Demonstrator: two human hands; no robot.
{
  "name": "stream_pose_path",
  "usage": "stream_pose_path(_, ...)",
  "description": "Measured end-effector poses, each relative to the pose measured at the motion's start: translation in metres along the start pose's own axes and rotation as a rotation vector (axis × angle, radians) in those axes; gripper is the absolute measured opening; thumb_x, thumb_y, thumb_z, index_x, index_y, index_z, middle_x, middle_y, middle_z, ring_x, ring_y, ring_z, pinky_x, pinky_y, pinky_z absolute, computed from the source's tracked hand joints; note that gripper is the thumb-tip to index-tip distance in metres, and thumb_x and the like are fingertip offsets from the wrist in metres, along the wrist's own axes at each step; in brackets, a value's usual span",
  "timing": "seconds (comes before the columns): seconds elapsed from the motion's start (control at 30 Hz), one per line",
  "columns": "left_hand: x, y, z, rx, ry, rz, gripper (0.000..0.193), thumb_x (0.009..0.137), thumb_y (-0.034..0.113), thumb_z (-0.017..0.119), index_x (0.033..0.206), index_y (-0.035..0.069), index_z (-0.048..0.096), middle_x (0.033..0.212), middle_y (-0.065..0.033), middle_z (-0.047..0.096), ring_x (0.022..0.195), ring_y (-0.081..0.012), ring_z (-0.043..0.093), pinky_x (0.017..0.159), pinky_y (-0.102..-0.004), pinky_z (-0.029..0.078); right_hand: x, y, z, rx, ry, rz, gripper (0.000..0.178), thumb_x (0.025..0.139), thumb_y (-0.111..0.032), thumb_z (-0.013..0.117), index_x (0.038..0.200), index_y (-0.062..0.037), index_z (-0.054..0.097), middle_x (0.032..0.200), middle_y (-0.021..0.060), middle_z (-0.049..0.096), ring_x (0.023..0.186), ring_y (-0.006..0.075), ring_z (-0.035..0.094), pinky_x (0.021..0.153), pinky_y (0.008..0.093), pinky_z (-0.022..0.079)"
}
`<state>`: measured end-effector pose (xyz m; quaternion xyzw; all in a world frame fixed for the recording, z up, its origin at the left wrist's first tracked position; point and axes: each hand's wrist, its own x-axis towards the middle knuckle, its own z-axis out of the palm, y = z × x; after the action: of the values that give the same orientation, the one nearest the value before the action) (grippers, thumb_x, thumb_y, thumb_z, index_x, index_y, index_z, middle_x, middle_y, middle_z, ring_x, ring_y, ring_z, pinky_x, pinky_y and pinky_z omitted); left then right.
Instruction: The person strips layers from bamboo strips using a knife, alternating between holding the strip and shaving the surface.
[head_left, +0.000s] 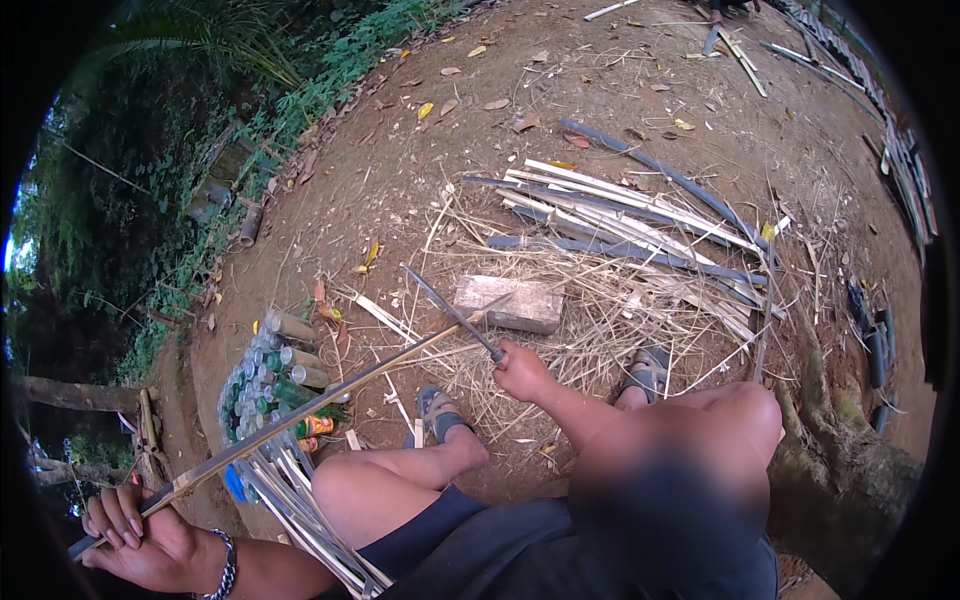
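Observation:
A long, narrow bamboo strip [330, 395] slants from the lower left up to a wooden block [525, 308] on the ground, its far tip over the block's top. My left hand [150, 540], with a chain bracelet at the wrist, is closed around the strip's near end. In my right hand [525, 372] is a knife [440, 303], gripped by its handle, which my fingers mostly hide. Its slim dark blade points up and left and crosses the bamboo strip just left of the block. Whether blade and strip touch, I cannot tell.
Beyond the block lies a pile of split bamboo [640, 225] with shavings [600, 300] around it. Glass bottles [265, 385] are massed at the left, near more bamboo strips [300, 515] beside my thigh. Tree roots [840, 440] rise at right; a person [735, 8] is far off.

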<state>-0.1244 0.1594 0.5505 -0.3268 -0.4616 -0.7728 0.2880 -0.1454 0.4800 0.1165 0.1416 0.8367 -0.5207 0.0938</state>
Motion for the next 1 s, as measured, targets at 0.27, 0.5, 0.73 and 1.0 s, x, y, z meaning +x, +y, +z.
stream_pose_path(0.27, -0.013, -0.002, 0.01, 0.017, 0.07, 0.074, 0.048, 0.096, 0.048, 0.046, 0.079, 0.004, 0.048, 0.059, 0.0006, 0.037, 0.046, -0.0075, 0.034, 0.045, -0.0189, 0.032, 0.032, 0.121, 0.004, -0.118, 0.079, 0.337, 0.032, 0.09, -0.025, 0.05, 0.109, -0.0005, 0.06, 0.1, 0.0251, 0.065, 0.094, 0.0406, 0.062, 0.083, 0.0448, 0.049)
stream_pose_path(0.5, -0.02, 0.003, 0.019, 0.217, 0.215, 0.135, 0.041, 0.095, 0.045, 0.053, 0.083, 0.005, 0.051, 0.071, -0.0021, 0.042, 0.064, -0.0103, 0.043, 0.06, -0.0247, 0.04, 0.022, 0.107, 0.003, -0.114, -0.051, 0.432, 0.038, 0.091, -0.026, 0.051, 0.114, 0.0036, 0.059, 0.107, 0.027, 0.063, 0.104, 0.0399, 0.06, 0.089, 0.0458, 0.048)
stream_pose_path(0.73, -0.015, 0.006, 0.001, -0.013, -0.066, 0.04, 0.038, 0.095, 0.04, 0.055, 0.092, 0.005, 0.041, 0.076, -0.0026, 0.038, 0.061, -0.0109, 0.038, 0.057, -0.0254, 0.034, 0.0, 0.064, -0.006, -0.002, 0.092, 0.279, 0.037, 0.091, -0.026, 0.049, 0.113, 0.0038, 0.057, 0.107, 0.0274, 0.062, 0.103, 0.0411, 0.06, 0.088, 0.0463, 0.047)
stream_pose_path(1.0, -0.036, -0.001, 0.026, -0.057, -0.063, 0.102, 0.036, 0.095, 0.041, 0.055, 0.086, 0.009, 0.043, 0.071, 0.0013, 0.035, 0.055, -0.008, 0.031, 0.05, -0.0225, 0.028, -0.109, -0.142, 0.001, 0.142, -0.057, -0.229, 0.028, 0.083, -0.016, 0.056, 0.107, -0.001, 0.053, 0.085, 0.0238, 0.063, 0.083, 0.0415, 0.063, 0.075, 0.0495, 0.049)
